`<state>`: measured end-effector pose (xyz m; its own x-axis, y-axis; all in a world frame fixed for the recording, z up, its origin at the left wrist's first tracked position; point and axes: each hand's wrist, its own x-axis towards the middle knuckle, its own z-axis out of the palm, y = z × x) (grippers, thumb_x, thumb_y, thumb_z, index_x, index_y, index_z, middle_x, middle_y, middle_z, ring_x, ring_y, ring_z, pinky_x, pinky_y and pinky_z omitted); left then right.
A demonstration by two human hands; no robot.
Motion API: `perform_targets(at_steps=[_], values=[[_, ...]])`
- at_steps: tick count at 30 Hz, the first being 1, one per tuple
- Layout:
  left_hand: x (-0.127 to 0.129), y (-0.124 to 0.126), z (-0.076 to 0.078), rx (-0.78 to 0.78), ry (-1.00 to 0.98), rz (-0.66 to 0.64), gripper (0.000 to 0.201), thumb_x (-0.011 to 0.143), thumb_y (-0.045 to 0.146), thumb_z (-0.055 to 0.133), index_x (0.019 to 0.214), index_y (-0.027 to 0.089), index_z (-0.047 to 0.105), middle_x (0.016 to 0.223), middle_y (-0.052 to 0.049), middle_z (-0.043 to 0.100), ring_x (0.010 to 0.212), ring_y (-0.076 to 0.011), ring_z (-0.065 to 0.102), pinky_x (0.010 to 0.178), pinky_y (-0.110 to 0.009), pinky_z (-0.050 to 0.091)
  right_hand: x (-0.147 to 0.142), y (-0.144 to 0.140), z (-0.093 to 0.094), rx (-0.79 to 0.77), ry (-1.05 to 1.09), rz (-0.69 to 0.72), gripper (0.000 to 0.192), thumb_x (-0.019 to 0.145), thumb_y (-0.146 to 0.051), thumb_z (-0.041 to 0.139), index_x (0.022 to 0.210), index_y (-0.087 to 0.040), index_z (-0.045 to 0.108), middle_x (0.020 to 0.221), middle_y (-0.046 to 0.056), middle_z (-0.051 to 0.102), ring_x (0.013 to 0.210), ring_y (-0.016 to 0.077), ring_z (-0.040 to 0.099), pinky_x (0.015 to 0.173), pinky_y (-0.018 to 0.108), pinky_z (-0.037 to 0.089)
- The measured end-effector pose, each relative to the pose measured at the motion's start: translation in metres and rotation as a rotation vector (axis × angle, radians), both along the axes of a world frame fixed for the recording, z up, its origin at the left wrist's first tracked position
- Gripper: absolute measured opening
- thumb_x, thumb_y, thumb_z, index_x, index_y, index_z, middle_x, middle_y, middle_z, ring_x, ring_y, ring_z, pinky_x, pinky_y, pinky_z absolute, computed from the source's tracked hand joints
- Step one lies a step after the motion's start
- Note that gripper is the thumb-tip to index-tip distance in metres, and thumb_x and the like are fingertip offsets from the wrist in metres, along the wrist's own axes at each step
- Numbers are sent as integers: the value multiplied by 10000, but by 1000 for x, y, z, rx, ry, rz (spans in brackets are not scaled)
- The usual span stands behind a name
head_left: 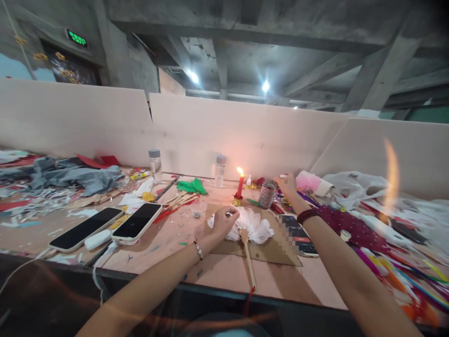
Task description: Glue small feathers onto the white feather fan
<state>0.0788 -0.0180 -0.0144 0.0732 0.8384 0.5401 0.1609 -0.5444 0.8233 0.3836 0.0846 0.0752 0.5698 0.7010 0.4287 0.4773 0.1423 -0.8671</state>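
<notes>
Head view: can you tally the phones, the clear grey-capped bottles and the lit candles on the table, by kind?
Phones: 3, two lying side by side at left and one by the right forearm
Clear grey-capped bottles: 2
Lit red candles: 1
Total: 6

The white fan of soft, fluffy feathers (253, 225) has a plain matt wooden handle and lies on a sheet of dull brown cardboard (273, 252). The pale pinkish counter (217, 274) looks smooth and matt — like painted board. Two black-screened phones (136, 222) show glossy glass. The red candle (240, 185) is waxy, in a shiny gold metal holder. Grey crumpled cloth (70, 175) lies matt — beside paper scraps.
</notes>
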Motion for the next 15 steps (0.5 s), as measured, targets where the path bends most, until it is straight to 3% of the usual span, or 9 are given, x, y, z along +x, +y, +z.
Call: perform_targets(at_steps=[8,15], values=[[0,1,-1,-10,-6,-14,77,767,185,669,717,189,727,737,-22,749,723,-186,674,693,-284,504,5,-4,-2,-115,-57,53,374,1055,-359,716,1381,-184,659,1386,117,682,1154,282,719,964,495,631],[0,0,1,-7,-13,-20,83,766,150,671,727,184,736,774,-31,772,759,-192,701,733,-295,534,7,-15,0,-84,-68,70,362,1059,-360,710,1377,-191,663,1392,117,681,1157,279,717,968,492,630]])
